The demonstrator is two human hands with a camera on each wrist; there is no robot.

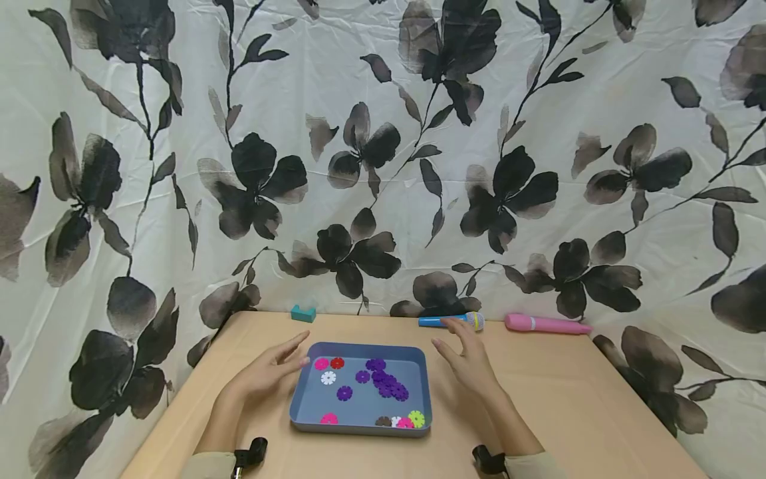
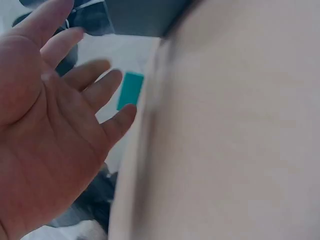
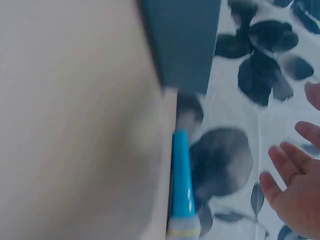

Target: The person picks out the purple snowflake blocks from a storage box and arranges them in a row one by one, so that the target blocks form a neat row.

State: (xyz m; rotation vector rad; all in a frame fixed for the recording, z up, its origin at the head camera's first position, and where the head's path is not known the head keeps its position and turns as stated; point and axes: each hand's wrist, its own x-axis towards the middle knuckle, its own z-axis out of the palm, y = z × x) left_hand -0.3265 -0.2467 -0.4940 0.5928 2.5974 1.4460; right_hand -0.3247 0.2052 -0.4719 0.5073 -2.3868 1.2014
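A blue-grey tray [image 1: 359,359] lies on the table between both hands. Inside it are several purple flower-shaped pieces [image 1: 389,384], with pink, red, white, brown and yellow-green ones along the left side and near corner. At the tray's left, my left hand [image 1: 266,366] has its fingers extended near the rim; whether they touch it I cannot tell. My right hand [image 1: 469,359] hovers right of the tray, apart from it, fingers relaxed. Both wrist views show the palms holding nothing: the left hand [image 2: 55,115] and the right hand [image 3: 300,190].
Along the table's [image 1: 568,399] back edge stand a teal block-like piece [image 1: 303,314], a blue toy microphone [image 1: 443,321] behind my right hand, and a pink tapered object [image 1: 546,324]. A white cloth with dark flowers [image 1: 431,199] hangs right behind that edge.
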